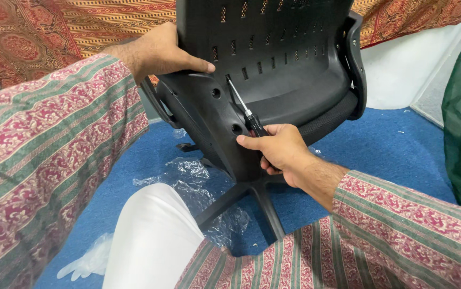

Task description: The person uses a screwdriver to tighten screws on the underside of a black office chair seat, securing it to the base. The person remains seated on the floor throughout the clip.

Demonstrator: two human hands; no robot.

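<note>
At frame centre, the right hand (278,152) grips a screwdriver (244,109) fully closed; the left hand (158,53), upper left, clasps the black chair backrest (284,69).

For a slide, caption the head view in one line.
Left hand steadies a black plastic office chair back while right hand drives a black-handled screwdriver into it.

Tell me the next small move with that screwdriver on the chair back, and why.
Probably turn the screwdriver while pressing it into the hole. Its tip already sits at a hole in the black chair back, the right hand grips the handle, and the left hand braces the back's edge. Whether a screw is seated there cannot be seen.
</note>
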